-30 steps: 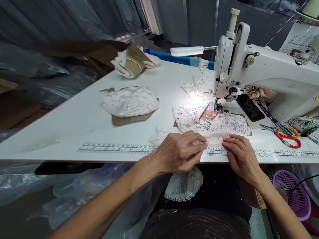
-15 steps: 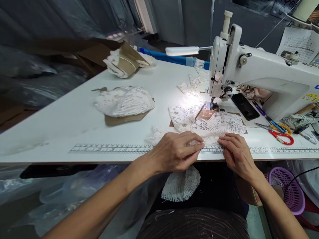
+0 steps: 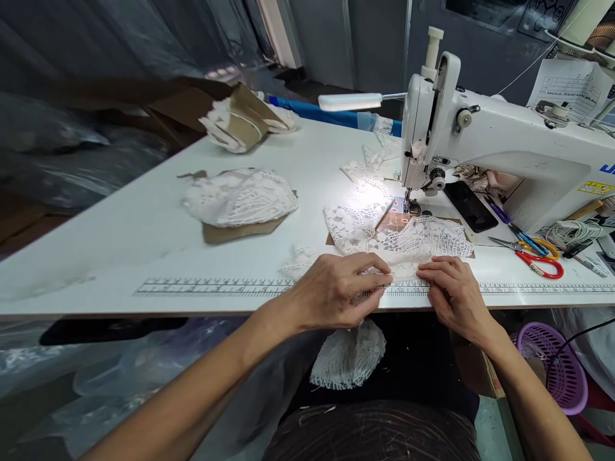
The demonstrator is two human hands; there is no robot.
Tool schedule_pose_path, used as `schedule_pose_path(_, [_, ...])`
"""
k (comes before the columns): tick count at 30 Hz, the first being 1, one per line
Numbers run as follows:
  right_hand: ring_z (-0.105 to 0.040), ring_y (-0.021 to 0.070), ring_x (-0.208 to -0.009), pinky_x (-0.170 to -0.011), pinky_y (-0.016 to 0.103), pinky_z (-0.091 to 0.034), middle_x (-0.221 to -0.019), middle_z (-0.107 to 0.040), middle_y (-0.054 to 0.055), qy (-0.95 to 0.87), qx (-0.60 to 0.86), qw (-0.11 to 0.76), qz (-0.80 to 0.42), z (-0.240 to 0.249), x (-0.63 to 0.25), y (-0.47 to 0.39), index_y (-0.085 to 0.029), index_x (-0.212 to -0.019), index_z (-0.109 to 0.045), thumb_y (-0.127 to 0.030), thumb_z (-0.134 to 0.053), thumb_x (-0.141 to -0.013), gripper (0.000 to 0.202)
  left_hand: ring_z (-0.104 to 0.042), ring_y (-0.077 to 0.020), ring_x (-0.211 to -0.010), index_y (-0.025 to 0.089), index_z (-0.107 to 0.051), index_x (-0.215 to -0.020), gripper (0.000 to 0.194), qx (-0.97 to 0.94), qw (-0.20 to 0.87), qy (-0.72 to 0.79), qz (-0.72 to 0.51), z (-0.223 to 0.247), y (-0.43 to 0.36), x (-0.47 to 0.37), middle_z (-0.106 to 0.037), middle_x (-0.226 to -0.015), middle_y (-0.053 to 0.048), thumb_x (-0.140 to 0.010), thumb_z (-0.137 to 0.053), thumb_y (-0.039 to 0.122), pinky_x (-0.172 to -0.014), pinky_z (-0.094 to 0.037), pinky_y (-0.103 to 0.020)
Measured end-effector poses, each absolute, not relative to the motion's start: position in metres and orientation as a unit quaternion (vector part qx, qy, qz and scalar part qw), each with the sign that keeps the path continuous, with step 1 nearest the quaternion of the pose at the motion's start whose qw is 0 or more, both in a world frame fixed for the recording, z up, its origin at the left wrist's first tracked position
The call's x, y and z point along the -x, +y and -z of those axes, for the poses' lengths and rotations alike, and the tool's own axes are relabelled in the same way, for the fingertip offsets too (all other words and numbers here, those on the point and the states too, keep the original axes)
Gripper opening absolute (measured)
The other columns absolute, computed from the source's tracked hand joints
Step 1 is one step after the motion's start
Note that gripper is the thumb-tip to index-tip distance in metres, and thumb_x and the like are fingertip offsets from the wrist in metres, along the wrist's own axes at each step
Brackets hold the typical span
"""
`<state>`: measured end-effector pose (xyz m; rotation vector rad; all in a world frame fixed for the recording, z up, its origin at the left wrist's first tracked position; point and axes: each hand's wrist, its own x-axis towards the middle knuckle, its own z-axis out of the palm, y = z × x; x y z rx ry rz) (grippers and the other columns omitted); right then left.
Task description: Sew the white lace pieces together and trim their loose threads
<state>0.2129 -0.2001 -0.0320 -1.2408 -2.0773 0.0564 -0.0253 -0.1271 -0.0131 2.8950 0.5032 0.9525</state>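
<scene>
White lace fabric [image 3: 408, 246] lies spread at the table's front, below the sewing machine's needle area. My left hand [image 3: 343, 288] is closed at its near edge, thumb and fingers pinching the lace. At the right part of the same edge, my right hand [image 3: 454, 291] has its fingers together and curled onto the cloth, the thumb tucked below. A fan-shaped lace end [image 3: 350, 358] hangs under the table edge over my lap. The white sewing machine [image 3: 504, 134] stands behind, its lamp lighting the lace.
Stacked lace pieces [image 3: 240, 198] on brown card lie left, with a tied bundle [image 3: 245, 118] behind. To the right are a black phone [image 3: 471, 205], red-handled scissors [image 3: 541, 262] and blue snips [image 3: 523, 234]. A printed ruler [image 3: 206, 287] runs along the front edge; a purple basket [image 3: 571, 378] stands below.
Both hands keep nearly the same place on the lace. The right hand appears very slightly further left, along with a small shift of the whole view around the machine.
</scene>
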Motion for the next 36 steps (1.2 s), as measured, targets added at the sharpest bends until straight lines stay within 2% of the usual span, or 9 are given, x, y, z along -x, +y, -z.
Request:
schedule_pose_path(9, [-0.062,0.0254,-0.108,-0.091,0.047,-0.052,-0.103,-0.073,0.007,-0.782,0.489,0.380,-0.073,0.031,-0.218,-0.198,-0.024,-0.112,-0.067,-0.007,-0.044,-0.087,0.038,-0.072,-0.0132,-0.078,0.015,-0.072,-0.095,0.021,-0.921,0.157,0.185,-0.305,0.016,-0.116,0.024,-0.075,-0.090,-0.006,-0.097,-0.051,0.021,-0.066,-0.058,-0.022])
schedule_pose_path(12, [-0.058,0.0286,-0.116,-0.096,0.051,-0.050,-0.113,-0.071,0.010,-0.784,0.480,0.392,-0.029,0.030,-0.213,-0.200,-0.022,-0.120,-0.063,-0.015,-0.052,-0.090,0.033,-0.071,-0.0135,-0.079,0.015,-0.071,-0.094,0.020,-0.914,0.180,0.184,-0.314,0.016,-0.114,0.024,-0.075,-0.088,-0.005,-0.096,-0.051,0.020,-0.068,-0.057,-0.023])
schedule_pose_path(15, [-0.052,0.0337,-0.122,-0.097,0.054,-0.047,-0.122,-0.067,0.014,-0.805,0.468,0.363,0.014,0.029,-0.202,-0.199,-0.019,-0.129,-0.058,-0.026,-0.063,-0.089,0.041,-0.071,-0.0139,-0.078,0.015,-0.070,-0.092,0.019,-0.903,0.212,0.178,-0.329,0.014,-0.116,0.022,-0.074,-0.086,-0.005,-0.096,-0.052,0.020,-0.069,-0.056,-0.024])
schedule_pose_path(19, [-0.057,0.0328,-0.117,-0.089,0.051,-0.048,-0.099,-0.073,0.009,-0.821,0.479,0.309,0.018,0.026,-0.187,-0.194,-0.022,-0.110,-0.067,-0.019,-0.061,-0.092,0.020,-0.068,-0.0147,-0.076,0.015,-0.069,-0.086,0.019,-0.870,0.262,0.214,-0.359,0.004,-0.122,0.021,-0.072,-0.082,-0.005,-0.095,-0.055,0.025,-0.069,-0.055,-0.025])
schedule_pose_path(22, [-0.061,0.0309,-0.109,-0.087,0.049,-0.047,-0.088,-0.072,0.008,-0.814,0.474,0.335,0.010,0.020,-0.181,-0.193,-0.022,-0.095,-0.068,-0.015,-0.057,-0.093,0.014,-0.065,-0.0146,-0.073,0.015,-0.068,-0.082,0.025,-0.830,0.308,0.269,-0.378,-0.007,-0.130,0.023,-0.070,-0.078,-0.005,-0.094,-0.058,0.033,-0.067,-0.053,-0.025])
schedule_pose_path(26, [-0.062,0.0209,-0.079,-0.070,0.034,-0.049,-0.080,-0.068,0.005,-0.761,0.476,0.424,-0.122,0.008,-0.175,-0.202,-0.021,-0.085,-0.065,-0.026,-0.053,-0.094,0.016,-0.065,-0.0146,-0.071,0.015,-0.067,-0.080,0.036,-0.769,0.417,0.281,-0.396,-0.021,-0.151,0.018,-0.070,-0.077,-0.005,-0.095,-0.056,0.046,-0.063,-0.054,-0.025])
schedule_pose_path(29, [-0.048,0.0132,-0.057,-0.053,0.025,-0.041,-0.064,-0.054,-0.002,-0.672,0.502,0.456,-0.298,0.001,-0.165,-0.214,-0.020,-0.077,-0.060,-0.040,-0.053,-0.095,0.028,-0.065,-0.0142,-0.070,0.015,-0.065,-0.081,0.040,-0.715,0.485,0.273,-0.423,-0.024,-0.168,0.007,-0.072,-0.081,-0.006,-0.097,-0.052,0.049,-0.060,-0.054,-0.024])
schedule_pose_path(33, [-0.030,0.0105,-0.052,-0.047,0.023,-0.031,-0.057,-0.036,-0.006,-0.576,0.486,0.482,-0.447,0.003,-0.149,-0.232,-0.021,-0.068,-0.048,-0.062,-0.051,-0.091,0.047,-0.067,-0.0160,-0.076,0.016,-0.064,-0.084,0.032,-0.669,0.468,0.310,-0.487,-0.017,-0.178,-0.011,-0.072,-0.085,-0.006,-0.094,-0.057,0.046,-0.064,-0.057,-0.026])
schedule_pose_path(36, [-0.037,0.0127,-0.057,-0.052,0.024,-0.037,-0.063,-0.041,-0.004,-0.564,0.485,0.503,-0.441,0.010,-0.139,-0.251,-0.022,-0.072,-0.049,-0.067,-0.040,-0.095,0.051,-0.067,-0.0159,-0.076,0.017,-0.065,-0.086,0.020,-0.663,0.399,0.338,-0.536,-0.008,-0.182,-0.019,-0.071,-0.084,-0.004,-0.091,-0.062,0.036,-0.069,-0.059,-0.026])
